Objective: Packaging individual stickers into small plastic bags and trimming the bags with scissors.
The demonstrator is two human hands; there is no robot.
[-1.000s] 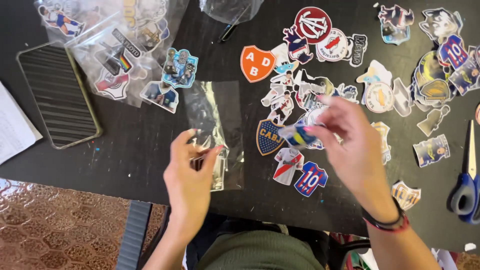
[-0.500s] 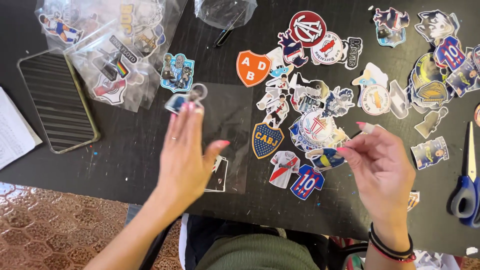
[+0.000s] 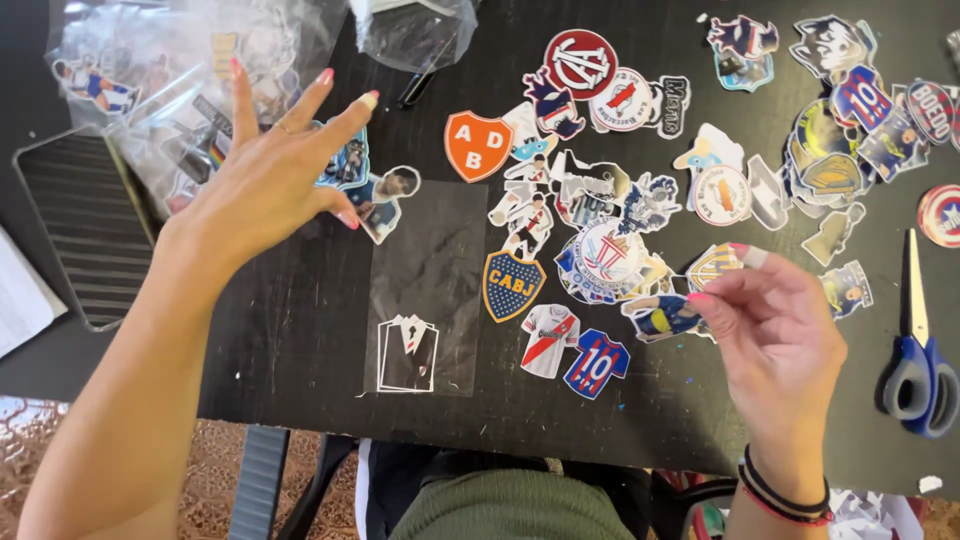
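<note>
The right hand (image 3: 775, 335) pinches a blue-and-yellow player sticker (image 3: 662, 316) at the black table's (image 3: 300, 330) near edge. The left hand (image 3: 265, 185), fingers spread and empty, hovers over a footballer sticker (image 3: 385, 203). Between them lies one clear sleeve (image 3: 430, 290) with a suit sticker (image 3: 407, 355). Two jersey stickers (image 3: 572, 352) lie near; one pair of blue scissors (image 3: 915, 350) lies right.

Blue-handled scissors (image 3: 918, 355) lie right; a ridged dark tray (image 3: 85, 235) sits left.
</note>
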